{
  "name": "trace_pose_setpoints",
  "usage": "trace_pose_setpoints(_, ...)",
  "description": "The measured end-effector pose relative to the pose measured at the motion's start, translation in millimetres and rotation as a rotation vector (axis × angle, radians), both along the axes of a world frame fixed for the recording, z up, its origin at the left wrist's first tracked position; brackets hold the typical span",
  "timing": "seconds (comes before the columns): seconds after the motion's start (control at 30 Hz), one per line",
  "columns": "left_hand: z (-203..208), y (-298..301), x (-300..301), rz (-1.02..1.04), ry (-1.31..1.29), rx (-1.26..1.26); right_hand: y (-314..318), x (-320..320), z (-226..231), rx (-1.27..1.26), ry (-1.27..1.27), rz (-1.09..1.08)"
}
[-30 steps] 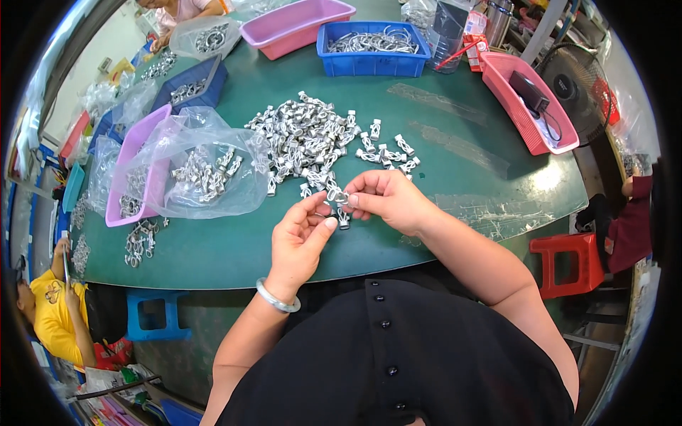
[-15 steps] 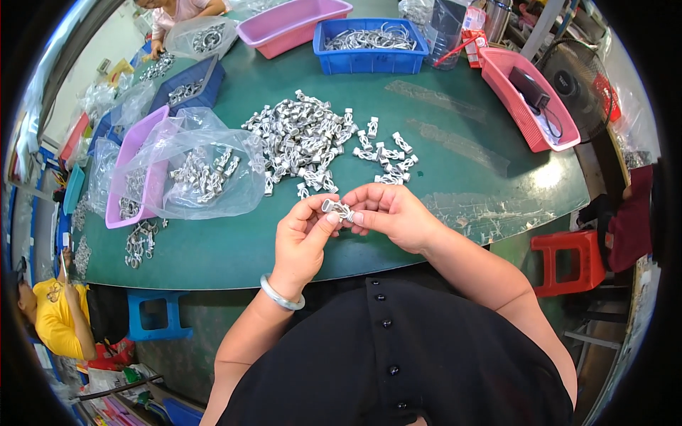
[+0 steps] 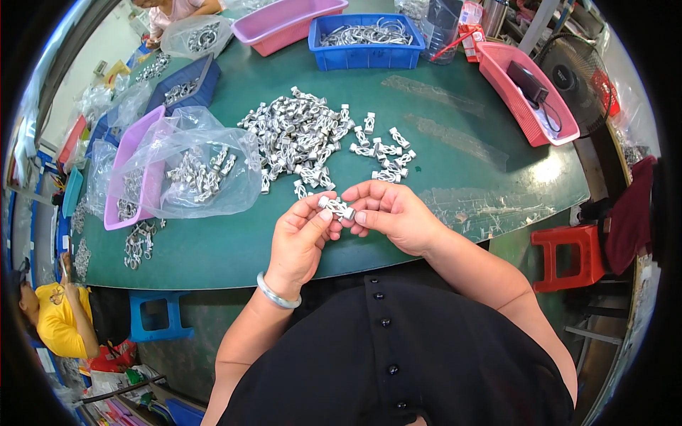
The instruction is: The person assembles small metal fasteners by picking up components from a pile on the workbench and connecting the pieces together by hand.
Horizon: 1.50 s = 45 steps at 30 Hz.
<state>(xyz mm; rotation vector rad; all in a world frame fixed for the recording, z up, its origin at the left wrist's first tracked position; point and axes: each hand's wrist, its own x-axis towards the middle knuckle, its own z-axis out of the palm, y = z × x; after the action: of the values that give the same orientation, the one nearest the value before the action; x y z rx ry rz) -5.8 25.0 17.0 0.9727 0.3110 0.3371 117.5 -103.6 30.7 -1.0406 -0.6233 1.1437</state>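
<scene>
While left hand (image 3: 297, 238) and right hand (image 3: 399, 217) pinch one silver fitting (image 3: 336, 207), slackened grip could drop it; loose pile (image 3: 298, 135), its eleven o'clock

I see passage from the right hand (image 3: 399, 214) across the surface (image 3: 462, 174) toward that pink basket (image 3: 495, 69) by the fan (image 3: 567, 77); the metal heap (image 3: 295, 135) and plastic bag (image 3: 241, 167) obstruct leftward.

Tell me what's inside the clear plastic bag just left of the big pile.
The clear plastic bag holds small silver-coloured pieces, the upper ones visible through the film. Whatever lies beneath them is covered and can't be seen.
</scene>
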Motion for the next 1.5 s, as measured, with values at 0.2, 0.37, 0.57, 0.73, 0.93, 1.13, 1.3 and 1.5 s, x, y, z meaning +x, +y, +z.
trace_pose_setpoints(0.2, -1.6, 1.8, 0.1, -0.038, 0.010, -0.157, -0.5, -1.7, 2.8, 0.012, -0.015, -0.006)
trace_pose_setpoints(0.37, -5.9, 5.0, 1.5, -0.097, 0.016, -0.352, -1.8, -1.6, 7.1, 0.034, -0.041, 0.012)
trace_pose_setpoints(0.57, -4.3, 2.1, 1.4, -0.100, 0.023, -0.390, -4.4, -4.1, 9.1, 0.033, -0.045, 0.008)
trace_pose_setpoints(0.73, -2.9, 0.1, 2.5, -0.072, -0.009, -0.319, -2.8, -5.5, 11.2, 0.049, -0.034, -0.012)
trace_pose_setpoints(0.93, -6.2, -6.1, -0.7, 0.011, -0.094, -0.065, -3.6, -5.3, 2.2, -0.039, -0.057, -0.038)
trace_pose_setpoints(1.13, -10.3, -10.0, 0.8, 0.022, -0.179, -0.102, -2.2, -10.0, -7.2, 0.111, -0.146, -0.127)
trace_pose_setpoints(1.3, -9.6, -10.9, 0.4, -0.012, -0.235, -0.153, -2.5, -12.2, -7.3, 0.154, -0.597, -0.243)
trace_pose_setpoints(1.5, -9.9, -10.9, -0.5, -0.023, -0.236, -0.149, -2.4, -12.6, -9.3, 0.164, -0.706, -0.285)
